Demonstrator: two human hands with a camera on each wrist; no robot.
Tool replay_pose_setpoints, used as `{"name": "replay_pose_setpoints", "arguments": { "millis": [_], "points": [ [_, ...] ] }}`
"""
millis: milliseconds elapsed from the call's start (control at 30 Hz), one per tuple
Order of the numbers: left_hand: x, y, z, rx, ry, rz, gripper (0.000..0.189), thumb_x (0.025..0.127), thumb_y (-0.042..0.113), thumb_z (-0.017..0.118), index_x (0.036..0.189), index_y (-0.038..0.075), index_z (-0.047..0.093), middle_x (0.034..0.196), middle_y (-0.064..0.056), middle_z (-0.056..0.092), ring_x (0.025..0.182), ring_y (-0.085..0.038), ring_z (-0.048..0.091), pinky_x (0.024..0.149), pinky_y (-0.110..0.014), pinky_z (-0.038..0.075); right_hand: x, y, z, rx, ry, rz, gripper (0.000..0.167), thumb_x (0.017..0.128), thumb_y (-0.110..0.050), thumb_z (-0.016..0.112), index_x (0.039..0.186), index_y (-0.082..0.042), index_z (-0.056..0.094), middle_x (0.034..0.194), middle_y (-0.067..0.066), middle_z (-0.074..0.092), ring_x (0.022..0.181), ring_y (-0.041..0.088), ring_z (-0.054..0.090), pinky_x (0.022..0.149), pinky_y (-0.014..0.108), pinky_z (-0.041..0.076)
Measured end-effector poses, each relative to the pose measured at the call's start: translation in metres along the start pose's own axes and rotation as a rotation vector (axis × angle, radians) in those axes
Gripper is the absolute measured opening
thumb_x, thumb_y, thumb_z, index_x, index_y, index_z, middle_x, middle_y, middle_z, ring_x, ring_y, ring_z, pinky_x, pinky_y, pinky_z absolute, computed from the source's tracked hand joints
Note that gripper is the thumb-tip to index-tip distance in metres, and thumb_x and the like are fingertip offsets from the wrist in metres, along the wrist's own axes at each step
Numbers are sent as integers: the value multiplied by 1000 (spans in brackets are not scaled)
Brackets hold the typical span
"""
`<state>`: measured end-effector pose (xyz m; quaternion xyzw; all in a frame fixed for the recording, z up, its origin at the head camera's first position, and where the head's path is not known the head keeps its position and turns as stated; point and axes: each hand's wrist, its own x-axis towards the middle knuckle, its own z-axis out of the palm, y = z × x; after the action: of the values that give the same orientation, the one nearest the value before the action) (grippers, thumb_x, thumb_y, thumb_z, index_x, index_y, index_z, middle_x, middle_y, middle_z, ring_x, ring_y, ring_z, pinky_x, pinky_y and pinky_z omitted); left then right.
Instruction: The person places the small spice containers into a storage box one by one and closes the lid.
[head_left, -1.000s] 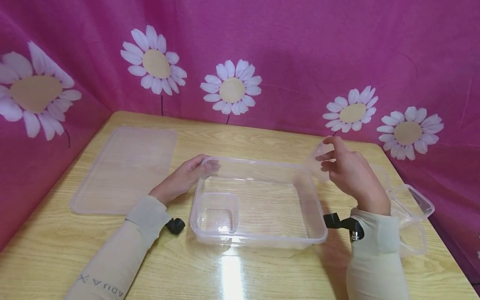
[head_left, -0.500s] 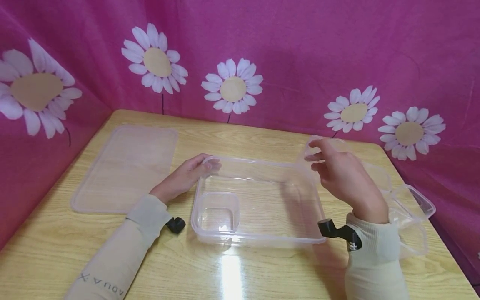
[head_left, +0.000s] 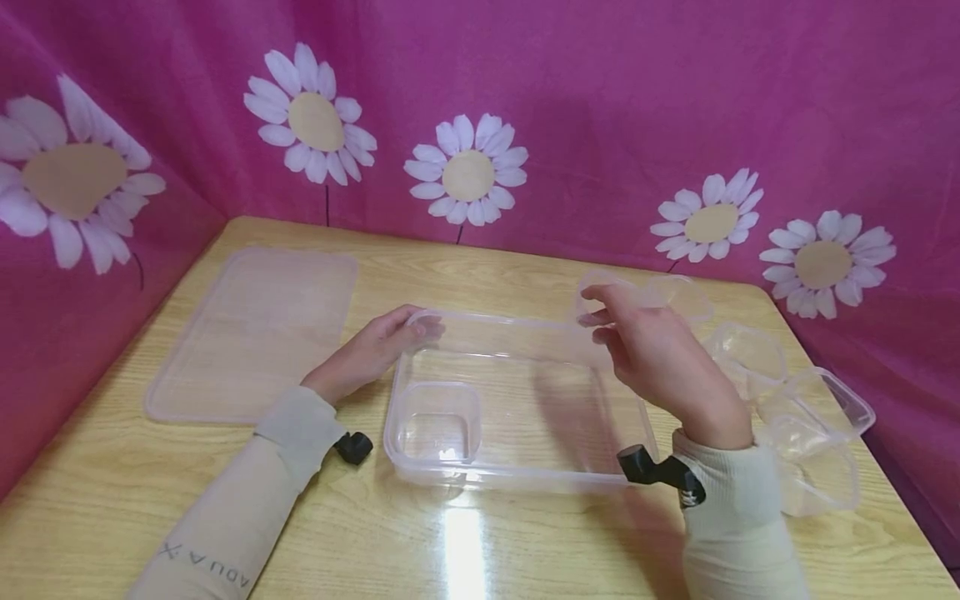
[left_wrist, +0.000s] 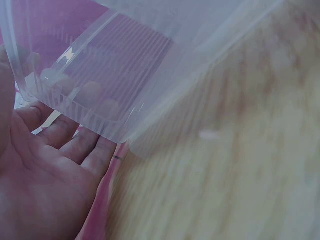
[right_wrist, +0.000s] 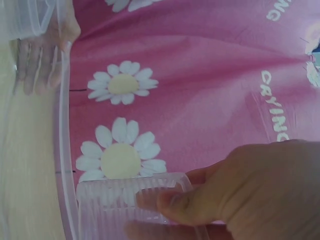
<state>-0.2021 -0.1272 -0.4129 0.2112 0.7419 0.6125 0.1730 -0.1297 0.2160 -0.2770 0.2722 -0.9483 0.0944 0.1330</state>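
Observation:
A large clear rectangular plastic box [head_left: 517, 478] stands uncovered on the wooden table. My left hand [head_left: 372, 348] holds its far left corner, thumb at the rim and fingers along the outer wall. In the left wrist view those fingers [left_wrist: 60, 131] show against the ribbed corner. A small clear square container [head_left: 438, 417] sits inside, in the near left corner. My right hand [head_left: 663, 354] pinches another small clear container [right_wrist: 112, 210] by its wall, thumb on one side, fingers on the other. It is above the box's far right part, partly hidden behind the hand in the head view.
A flat frosted lid [head_left: 258, 333] lies on the left of the table. Several more small clear containers [head_left: 817, 479] stand along the right side, one [head_left: 678, 296] near the back edge. A pink cloth with daisies [head_left: 570, 133] hangs behind the table.
My right hand has moved left with the small container, from the right of the large box to above its far right part. The left hand stays on the corner.

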Motion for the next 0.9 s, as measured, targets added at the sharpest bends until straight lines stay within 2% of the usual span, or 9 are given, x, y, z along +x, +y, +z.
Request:
{"name": "replay_pose_setpoints", "arguments": {
  "millis": [200,433,567,767,900],
  "points": [
    [-1,2,-2,4,-2,2,48,112,37,43,150,8,46,154,-14,56,147,-31,50,128,-53,34,6,-8,4,-39,31,-55,45,92,6,66,132,-8,53,106,6,82,81,24,79,74,46,62],
    [0,2,-3,15,-4,13,48,113,36,42,152,8,45,154,-14,55,148,-32,49,128,-54,33,6,-18,6,20,-26,-44,48,93,7,65,135,-9,48,109,8,81,88,25,79,73,42,64],
    [2,1,-4,7,-3,12,48,113,36,42,150,8,46,154,-15,55,147,-33,49,128,-54,33,7,-22,10,26,-15,-56,40,94,4,65,129,-7,47,104,7,82,83,23,79,70,40,62],
    [2,-1,-2,-19,-8,16,48,112,37,43,149,7,46,154,-17,55,147,-34,50,128,-54,33,8,-27,17,16,-16,-109,23,93,2,70,114,-5,61,96,5,80,85,19,78,76,38,65],
    [0,-1,1,-21,-6,14,46,112,35,44,149,8,47,153,-16,56,146,-33,51,128,-53,34,11,-33,21,10,-28,-132,20,95,0,70,112,-7,63,96,4,80,83,19,77,74,37,65]
  ]
}}
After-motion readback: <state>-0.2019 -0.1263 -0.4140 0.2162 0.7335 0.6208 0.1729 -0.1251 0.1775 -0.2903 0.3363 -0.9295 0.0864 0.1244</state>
